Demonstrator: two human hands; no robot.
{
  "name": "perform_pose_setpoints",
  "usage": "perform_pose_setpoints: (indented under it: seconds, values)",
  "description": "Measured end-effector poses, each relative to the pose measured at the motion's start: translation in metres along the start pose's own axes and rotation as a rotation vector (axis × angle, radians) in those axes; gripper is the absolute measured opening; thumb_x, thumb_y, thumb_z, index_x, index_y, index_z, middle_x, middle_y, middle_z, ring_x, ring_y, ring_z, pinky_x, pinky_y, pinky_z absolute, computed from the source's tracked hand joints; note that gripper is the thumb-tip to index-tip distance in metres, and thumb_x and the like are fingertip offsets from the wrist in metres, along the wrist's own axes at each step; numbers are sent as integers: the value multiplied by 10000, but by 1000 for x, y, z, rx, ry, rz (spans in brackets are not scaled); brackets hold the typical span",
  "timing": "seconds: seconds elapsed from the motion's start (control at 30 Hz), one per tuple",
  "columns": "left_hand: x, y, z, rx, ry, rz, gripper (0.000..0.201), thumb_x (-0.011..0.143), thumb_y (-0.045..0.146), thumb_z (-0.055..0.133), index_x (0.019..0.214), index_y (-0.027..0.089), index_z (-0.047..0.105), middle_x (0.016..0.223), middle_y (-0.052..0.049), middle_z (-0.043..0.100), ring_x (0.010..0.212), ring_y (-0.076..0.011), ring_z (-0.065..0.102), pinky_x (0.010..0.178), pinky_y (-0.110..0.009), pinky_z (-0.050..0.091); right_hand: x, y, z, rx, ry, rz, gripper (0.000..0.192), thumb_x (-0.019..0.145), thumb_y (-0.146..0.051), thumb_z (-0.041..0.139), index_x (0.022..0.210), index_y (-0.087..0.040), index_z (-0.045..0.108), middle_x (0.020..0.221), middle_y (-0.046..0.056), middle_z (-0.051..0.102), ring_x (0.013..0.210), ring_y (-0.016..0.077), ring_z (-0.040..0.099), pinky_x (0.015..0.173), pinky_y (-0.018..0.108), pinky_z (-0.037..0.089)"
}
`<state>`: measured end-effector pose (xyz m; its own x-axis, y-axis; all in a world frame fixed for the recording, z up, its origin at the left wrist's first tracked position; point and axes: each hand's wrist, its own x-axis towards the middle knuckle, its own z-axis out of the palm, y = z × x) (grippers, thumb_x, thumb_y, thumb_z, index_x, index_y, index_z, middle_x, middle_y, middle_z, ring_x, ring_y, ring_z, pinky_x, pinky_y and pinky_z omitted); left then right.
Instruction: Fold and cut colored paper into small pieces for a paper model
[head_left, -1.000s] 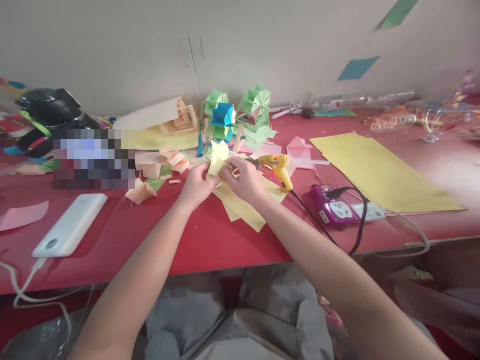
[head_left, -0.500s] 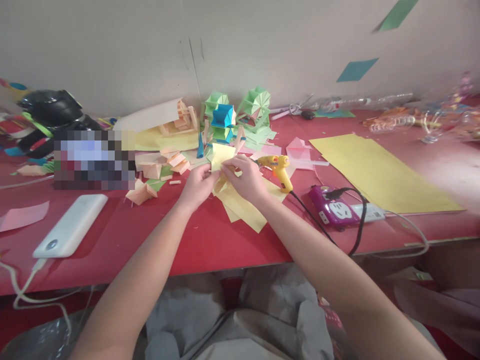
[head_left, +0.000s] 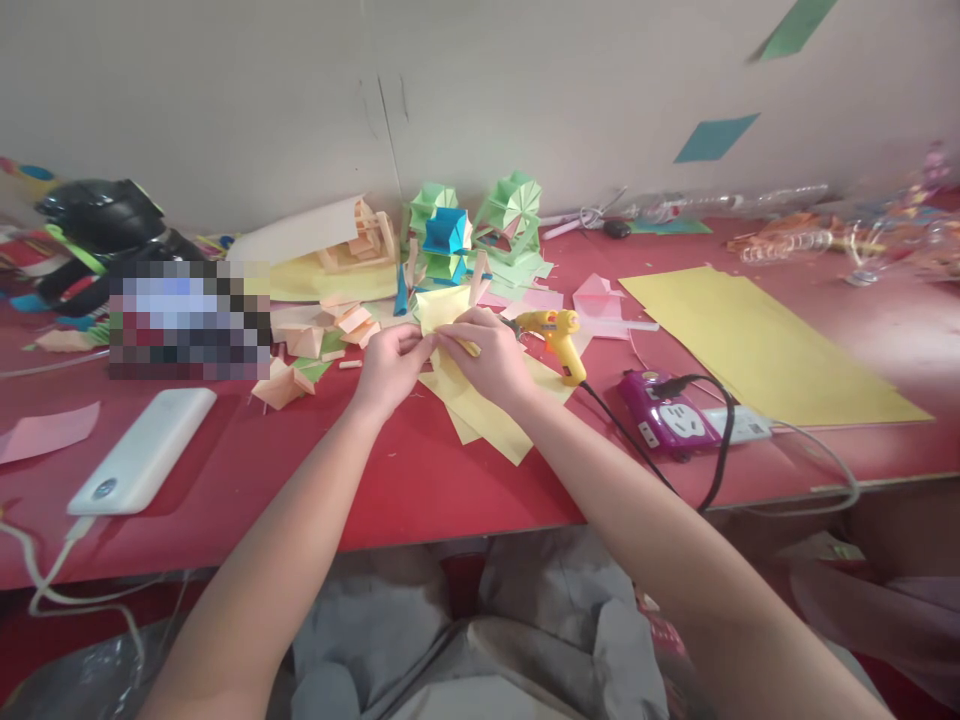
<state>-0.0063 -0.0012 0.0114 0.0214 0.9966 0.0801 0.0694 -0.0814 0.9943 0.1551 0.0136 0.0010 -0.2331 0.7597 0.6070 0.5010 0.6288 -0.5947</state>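
Paper [head_left: 439, 305], yellow and folded, sits right between both hands and pokes up away from the person. The left hand [head_left: 390, 365] and right hand [head_left: 487, 355] both pinch it shut, equally near, above the worktop [head_left: 420, 480].

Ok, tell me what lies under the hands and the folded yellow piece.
Loose yellow sheets lie on the red table under both hands. Left hand and right hand hide the sheets' upper parts.

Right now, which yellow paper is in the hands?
The small folded yellow piece, pinched between left hand and right hand. The cut sheets lie flat under the hands; the big sheet lies untouched to the right.
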Motion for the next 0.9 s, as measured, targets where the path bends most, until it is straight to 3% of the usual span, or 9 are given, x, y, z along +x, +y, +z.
perform_pose_setpoints:
  seconds: [0.3,0.6,0.9]
  values:
    - [-2,4,-5,-76,-63,-7,374,683,464,857,935,196,790,1044,-61,759,937,-213,690,831,-345,600,1,3,-1,29,50,-3,126,929,-209,581,907,-205,706,965,66,689,888,198,626,760,326,484]
    - [-2,7,-4,-129,-20,-42,457,581,447,920,933,183,795,970,-80,783,936,-240,715,890,-421,602,1,1,-4,38,40,-3,121,927,-222,577,872,-211,684,903,51,670,834,177,608,725,305,466]
    - [-1,6,-6,-158,-92,-50,426,637,504,884,909,186,802,940,-75,784,908,-251,737,929,-442,589,1,1,-4,25,46,-34,135,931,-202,584,876,-214,707,933,53,679,880,186,627,778,315,487]
